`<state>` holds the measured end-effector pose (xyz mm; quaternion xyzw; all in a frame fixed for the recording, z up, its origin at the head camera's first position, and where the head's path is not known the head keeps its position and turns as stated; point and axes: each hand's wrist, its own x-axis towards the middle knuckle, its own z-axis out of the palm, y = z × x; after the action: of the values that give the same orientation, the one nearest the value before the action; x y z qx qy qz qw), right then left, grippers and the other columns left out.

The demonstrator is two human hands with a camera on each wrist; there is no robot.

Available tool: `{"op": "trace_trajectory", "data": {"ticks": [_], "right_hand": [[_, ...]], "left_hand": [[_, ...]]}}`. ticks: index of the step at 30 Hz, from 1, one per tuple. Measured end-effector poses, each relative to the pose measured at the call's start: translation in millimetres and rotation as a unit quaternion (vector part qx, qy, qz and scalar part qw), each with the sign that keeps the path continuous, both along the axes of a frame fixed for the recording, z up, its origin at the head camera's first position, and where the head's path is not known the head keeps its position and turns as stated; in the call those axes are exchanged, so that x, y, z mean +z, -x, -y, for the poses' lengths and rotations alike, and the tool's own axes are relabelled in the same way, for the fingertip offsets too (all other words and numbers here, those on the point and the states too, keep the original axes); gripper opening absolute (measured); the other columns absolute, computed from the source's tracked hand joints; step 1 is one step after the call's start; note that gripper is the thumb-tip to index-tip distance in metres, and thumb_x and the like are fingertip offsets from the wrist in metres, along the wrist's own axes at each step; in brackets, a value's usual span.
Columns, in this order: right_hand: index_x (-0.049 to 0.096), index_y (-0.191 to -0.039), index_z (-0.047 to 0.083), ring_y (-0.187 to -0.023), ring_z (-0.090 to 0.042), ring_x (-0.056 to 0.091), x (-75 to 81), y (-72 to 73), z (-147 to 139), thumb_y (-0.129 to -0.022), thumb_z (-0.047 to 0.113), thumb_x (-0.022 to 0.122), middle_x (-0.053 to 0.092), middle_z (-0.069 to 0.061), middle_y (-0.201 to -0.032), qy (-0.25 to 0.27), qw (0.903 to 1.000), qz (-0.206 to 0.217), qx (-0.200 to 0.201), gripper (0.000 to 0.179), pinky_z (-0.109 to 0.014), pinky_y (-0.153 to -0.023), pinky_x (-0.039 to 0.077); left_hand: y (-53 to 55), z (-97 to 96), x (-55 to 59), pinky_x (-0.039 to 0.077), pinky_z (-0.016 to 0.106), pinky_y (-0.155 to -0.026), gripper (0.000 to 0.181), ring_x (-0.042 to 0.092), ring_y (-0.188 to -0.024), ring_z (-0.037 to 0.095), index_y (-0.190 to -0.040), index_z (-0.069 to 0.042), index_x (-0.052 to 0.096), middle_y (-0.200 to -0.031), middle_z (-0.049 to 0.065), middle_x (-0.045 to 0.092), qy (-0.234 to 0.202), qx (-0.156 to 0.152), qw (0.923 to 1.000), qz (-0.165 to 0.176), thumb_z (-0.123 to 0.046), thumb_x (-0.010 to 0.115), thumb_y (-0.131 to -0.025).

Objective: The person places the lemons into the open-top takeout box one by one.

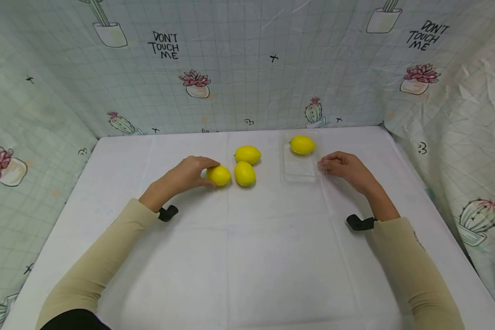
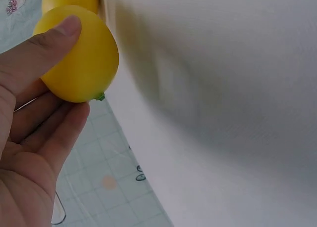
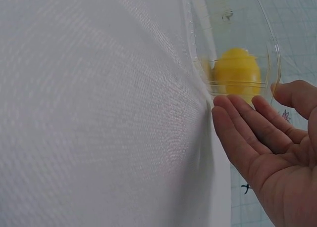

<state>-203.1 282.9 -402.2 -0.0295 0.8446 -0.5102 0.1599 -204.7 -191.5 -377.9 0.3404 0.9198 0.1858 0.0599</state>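
Note:
My left hand (image 1: 188,174) grips a yellow lemon (image 1: 218,176) between thumb and fingers; in the left wrist view the lemon's small green tip (image 2: 100,96) points away from the palm. Two more lemons lie just right of it, one farther back (image 1: 248,155) and one nearer (image 1: 245,174). A clear plastic container (image 1: 300,175) stands to their right, with one lemon (image 1: 302,145) in its far end. At the container's right side my right hand (image 1: 347,168) pinches the rim, thumb over the edge and fingers against the wall, as the right wrist view shows.
A white cloth covers the table (image 1: 272,256). Patterned sheets with cactus drawings hang behind it (image 1: 239,68) and along both sides. Black wrist mounts sit at the left sleeve (image 1: 167,213) and right sleeve (image 1: 360,222).

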Motion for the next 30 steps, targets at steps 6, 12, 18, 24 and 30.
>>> {"op": "trace_trajectory", "data": {"ticks": [6,12,18,24,30], "right_hand": [[0.051,-0.138,-0.003,-0.119,-0.024,0.063,1.9,0.1,-0.2,-0.105,0.036,0.057,0.059,-0.021,-0.140,-0.004,1.0000,0.000,0.002,0.051,-0.019,-0.095,0.054],[0.051,-0.138,-0.003,-0.114,-0.017,0.064,2.7,1.1,-0.3,-0.105,0.034,0.057,0.059,-0.021,-0.140,-0.002,1.0000,0.002,-0.001,0.050,-0.019,-0.095,0.054],[0.052,-0.138,-0.003,-0.113,-0.015,0.064,2.6,1.5,-0.5,-0.106,0.034,0.057,0.059,-0.021,-0.140,-0.001,1.0000,0.002,-0.001,0.049,-0.019,-0.095,0.054],[0.052,-0.138,-0.002,-0.119,-0.024,0.062,2.4,-0.5,-0.1,-0.105,0.036,0.056,0.059,-0.020,-0.140,-0.005,1.0000,0.001,-0.001,0.050,-0.019,-0.095,0.054],[0.052,-0.139,-0.002,-0.119,-0.023,0.062,1.8,-1.9,0.3,-0.106,0.038,0.055,0.059,-0.021,-0.140,-0.010,0.9999,-0.001,0.009,0.052,-0.020,-0.096,0.054]], "left_hand": [[-0.1,-0.4,6.9,0.055,0.045,-0.100,0.058,0.067,-0.114,0.032,-0.129,0.004,0.066,-0.126,0.017,0.069,-0.048,0.001,0.9986,-0.024,-0.015,0.088,-0.080],[1.3,-7.0,13.4,0.057,0.042,-0.097,0.057,0.070,-0.112,0.029,-0.130,0.002,0.066,-0.127,0.016,0.070,-0.099,0.015,0.9949,-0.008,-0.015,0.088,-0.080],[4.1,-15.3,16.0,0.057,0.039,-0.097,0.060,0.070,-0.112,0.026,-0.130,0.001,0.067,-0.126,0.014,0.070,-0.143,0.017,0.9896,-0.008,-0.014,0.090,-0.077],[5.2,-24.3,20.2,0.057,0.039,-0.097,0.059,0.070,-0.109,0.025,-0.129,-0.001,0.069,-0.124,0.012,0.072,-0.163,0.016,0.9861,-0.027,-0.015,0.091,-0.076],[4.4,-33.4,25.7,0.057,0.039,-0.098,0.060,0.071,-0.109,0.027,-0.128,0.000,0.069,-0.125,0.013,0.071,-0.178,0.018,0.9834,-0.031,-0.016,0.091,-0.075]]}}
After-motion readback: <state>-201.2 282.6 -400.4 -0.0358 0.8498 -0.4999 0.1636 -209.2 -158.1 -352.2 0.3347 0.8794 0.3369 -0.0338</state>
